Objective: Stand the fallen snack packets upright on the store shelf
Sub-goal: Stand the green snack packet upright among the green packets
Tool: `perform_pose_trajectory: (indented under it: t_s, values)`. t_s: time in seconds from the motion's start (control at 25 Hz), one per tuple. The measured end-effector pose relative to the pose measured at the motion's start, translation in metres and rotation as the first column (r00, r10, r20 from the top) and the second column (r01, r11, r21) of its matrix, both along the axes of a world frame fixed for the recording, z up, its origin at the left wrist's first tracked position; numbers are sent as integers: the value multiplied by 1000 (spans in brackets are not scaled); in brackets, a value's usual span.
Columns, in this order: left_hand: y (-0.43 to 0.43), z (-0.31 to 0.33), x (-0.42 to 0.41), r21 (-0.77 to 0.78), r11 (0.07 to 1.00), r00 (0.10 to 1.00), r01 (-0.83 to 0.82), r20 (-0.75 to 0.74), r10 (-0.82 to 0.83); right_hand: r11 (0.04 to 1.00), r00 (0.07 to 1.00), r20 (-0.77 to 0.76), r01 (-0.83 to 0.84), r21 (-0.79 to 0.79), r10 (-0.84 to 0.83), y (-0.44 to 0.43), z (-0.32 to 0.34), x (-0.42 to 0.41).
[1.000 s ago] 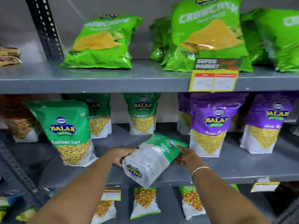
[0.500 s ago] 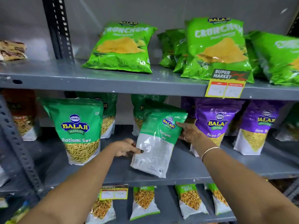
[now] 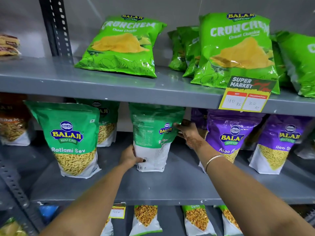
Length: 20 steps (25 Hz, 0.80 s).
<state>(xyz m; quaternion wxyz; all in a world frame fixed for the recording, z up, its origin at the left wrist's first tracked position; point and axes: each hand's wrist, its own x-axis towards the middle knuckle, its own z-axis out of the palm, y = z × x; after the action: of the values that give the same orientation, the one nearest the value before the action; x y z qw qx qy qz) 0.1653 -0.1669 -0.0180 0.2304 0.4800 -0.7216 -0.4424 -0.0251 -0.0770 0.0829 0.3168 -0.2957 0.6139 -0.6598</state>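
Observation:
A green and white Ratlami Sev packet (image 3: 153,133) stands upright on the middle shelf (image 3: 170,184), its back face turned towards me. My left hand (image 3: 130,157) grips its lower left edge near the base. My right hand (image 3: 188,133) holds its upper right side. Another Ratlami Sev packet (image 3: 71,138) stands upright to the left. Two more green packets (image 3: 106,123) stand behind, one hidden by the held packet.
Purple Aloo Sev packets (image 3: 230,138) stand close on the right. Light green Crunchem bags (image 3: 122,46) lean on the upper shelf, with a price tag (image 3: 247,96) on its edge. Smaller packets (image 3: 146,218) fill the lower shelf. A slotted upright (image 3: 56,26) rises at the left.
The packet went from tilted above the shelf front to standing upright, further back on the middle shelf. Both hands followed it, and the view moved closer.

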Motion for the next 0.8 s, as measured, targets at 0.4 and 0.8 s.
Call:
perform_pose_trajectory:
  t_s: [0.4, 0.8]
  values:
    - [11, 14, 12, 301, 917, 944, 260, 122, -308, 697, 883, 47, -400, 595, 466, 21, -77, 15]
    - [9, 11, 11, 338, 927, 987, 162, -52, -153, 752, 876, 60, -443, 488, 478, 24, -96, 20]
